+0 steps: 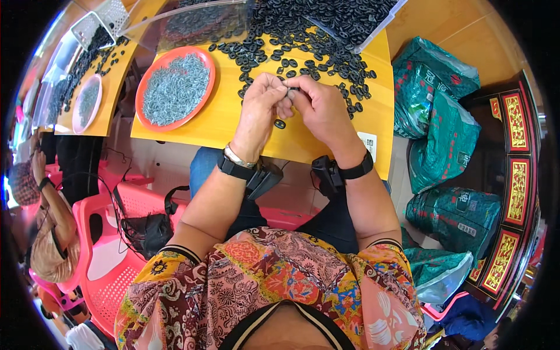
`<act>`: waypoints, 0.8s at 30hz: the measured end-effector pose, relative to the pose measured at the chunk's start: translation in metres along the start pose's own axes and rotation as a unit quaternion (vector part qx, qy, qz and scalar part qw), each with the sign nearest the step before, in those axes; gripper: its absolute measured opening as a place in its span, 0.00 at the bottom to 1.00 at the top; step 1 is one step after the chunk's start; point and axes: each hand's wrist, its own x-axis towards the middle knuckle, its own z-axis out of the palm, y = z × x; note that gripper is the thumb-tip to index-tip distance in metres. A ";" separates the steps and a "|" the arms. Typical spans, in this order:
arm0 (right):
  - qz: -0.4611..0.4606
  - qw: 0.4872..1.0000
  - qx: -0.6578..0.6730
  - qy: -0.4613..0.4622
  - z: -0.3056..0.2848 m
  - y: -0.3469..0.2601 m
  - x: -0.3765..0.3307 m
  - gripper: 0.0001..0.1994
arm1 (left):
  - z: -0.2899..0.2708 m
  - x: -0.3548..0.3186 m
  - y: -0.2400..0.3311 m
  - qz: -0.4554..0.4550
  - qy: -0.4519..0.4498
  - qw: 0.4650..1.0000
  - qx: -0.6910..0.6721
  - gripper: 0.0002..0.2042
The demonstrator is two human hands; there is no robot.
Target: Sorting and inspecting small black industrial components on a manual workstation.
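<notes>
The person wears a bright short-sleeved top (274,286) with swirly patterns in pink, yellow, dark red and a bit of blue. Each sleeve ends in a thin dark band with light stripes. The neck of the top has a dark edge. Dark blue trousers (326,224) cover the legs, lighter blue near the left knee. On the left wrist sits a black strap (235,168) with a chunky black box (262,178) hanging from it, and just beyond it a thin silver bangle (239,157). The right wrist has the same kind of black strap (357,170) with a black box (326,174). Both hands are bare, the left hand (262,105) and the right hand (318,105).
</notes>
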 end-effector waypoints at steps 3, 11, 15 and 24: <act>-0.009 1.000 -0.012 -0.006 -0.001 -0.004 0.000 0.09 | 0.002 -0.002 -0.001 0.003 0.011 1.000 0.014 0.02; -0.020 1.000 -0.016 0.015 -0.001 -0.005 0.002 0.08 | -0.003 -0.002 0.003 -0.031 -0.016 0.994 0.107 0.04; -0.043 0.998 -0.043 0.014 -0.002 -0.002 0.003 0.07 | -0.002 -0.002 0.000 -0.067 0.005 0.997 0.031 0.05; -0.007 0.999 -0.046 0.012 -0.002 -0.002 0.001 0.08 | -0.002 -0.004 -0.003 -0.077 -0.004 0.996 0.048 0.02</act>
